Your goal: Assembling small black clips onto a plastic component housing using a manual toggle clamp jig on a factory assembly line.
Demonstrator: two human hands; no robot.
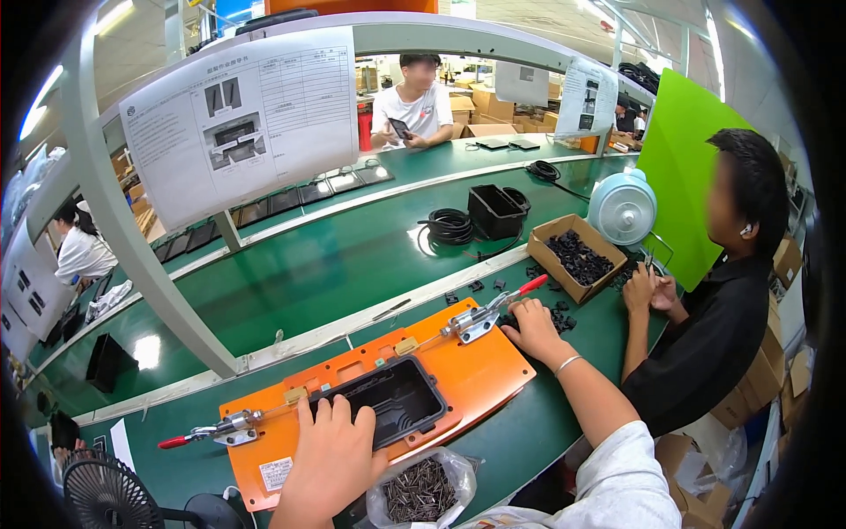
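An orange fixture plate [485, 370] lies on the green bench in front of me, with a black rectangular plastic housing [388, 397] seated in it, open side up. My left hand [333, 454] rests over the housing's near left part, fingers stretched out and a little apart. Toggle clamps with red handles stand at both ends: the left clamp [231, 429] and the right clamp [476, 324]. Beyond the right clamp, my right hand [535, 333] curls down at loose small black plastic parts [561, 316]; its fingertips are partly hidden, with something dark beneath them.
A bag of metal screws [419, 494] sits at the near edge. Right of centre stand a cardboard box [573, 273] of black parts and a pale blue fan [622, 207]. A co-worker [705, 309] works close on my right. Coiled black cable [448, 227] lies beyond.
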